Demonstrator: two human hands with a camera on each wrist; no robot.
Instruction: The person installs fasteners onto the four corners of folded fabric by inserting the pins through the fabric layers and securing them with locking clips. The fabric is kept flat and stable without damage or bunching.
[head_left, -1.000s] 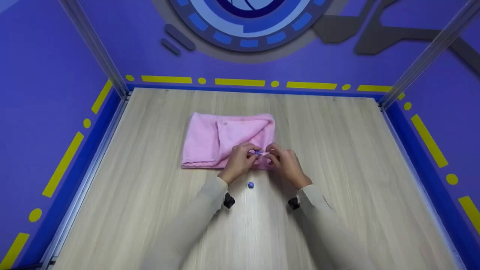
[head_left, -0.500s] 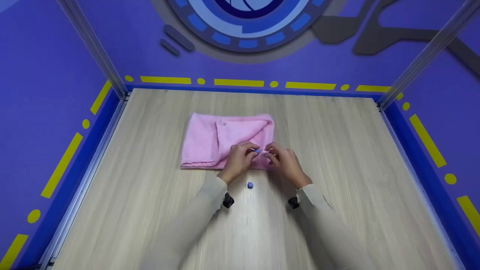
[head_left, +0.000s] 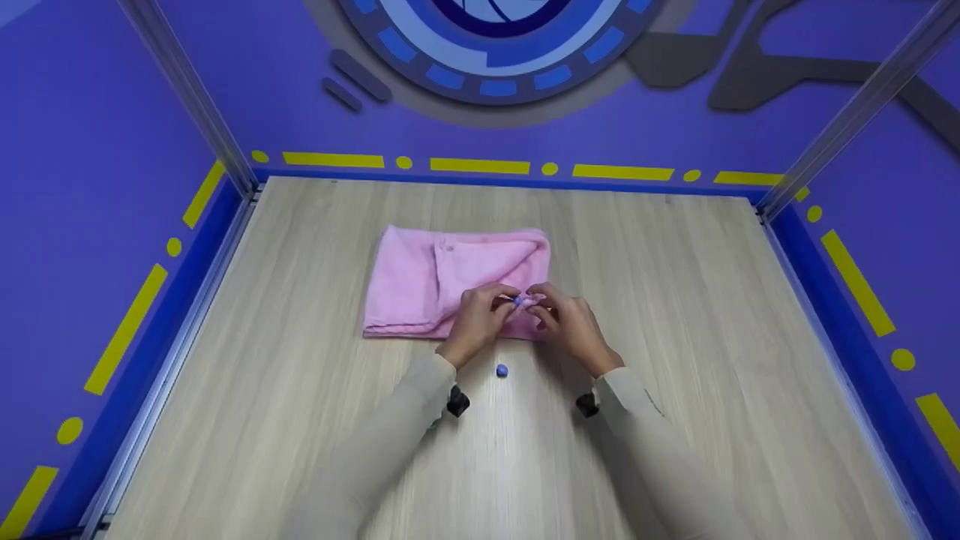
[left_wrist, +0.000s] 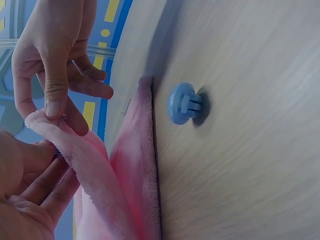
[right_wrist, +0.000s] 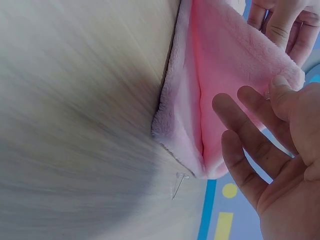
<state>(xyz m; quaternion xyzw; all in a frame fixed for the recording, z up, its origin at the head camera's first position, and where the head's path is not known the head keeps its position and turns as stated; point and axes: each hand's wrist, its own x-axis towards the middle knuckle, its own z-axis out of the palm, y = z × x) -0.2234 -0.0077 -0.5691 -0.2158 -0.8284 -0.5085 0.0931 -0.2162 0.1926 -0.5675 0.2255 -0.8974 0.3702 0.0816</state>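
Note:
A folded pink plush cloth point(head_left: 480, 262) lies mid-table, its near right corner raised between the hands. My left hand point(head_left: 480, 319) pinches a small blue clip piece point(head_left: 517, 301) against that corner; in the left wrist view the fingers mostly hide it. The right hand point(head_left: 574, 322) grips the cloth's edge between thumb and index finger, its other fingers spread in the right wrist view. A bit of a clear pin point(right_wrist: 267, 95) shows at the right thumb tip. Between the forearms, a second blue clip point(left_wrist: 184, 104), round with a slotted back, rests on the table.
A clear-headed pin point(right_wrist: 181, 181) lies on the wooden table point(head_left: 690, 337) just past the cloth's edge. Blue panels point(head_left: 247, 97) with yellow markings and metal corner posts point(head_left: 855, 112) enclose the table at the back and both sides.
Both hands stay in nearly the same spot. The right fingers have shifted slightly left, and the pinched cloth corner and the blue clip piece now meet more closely.

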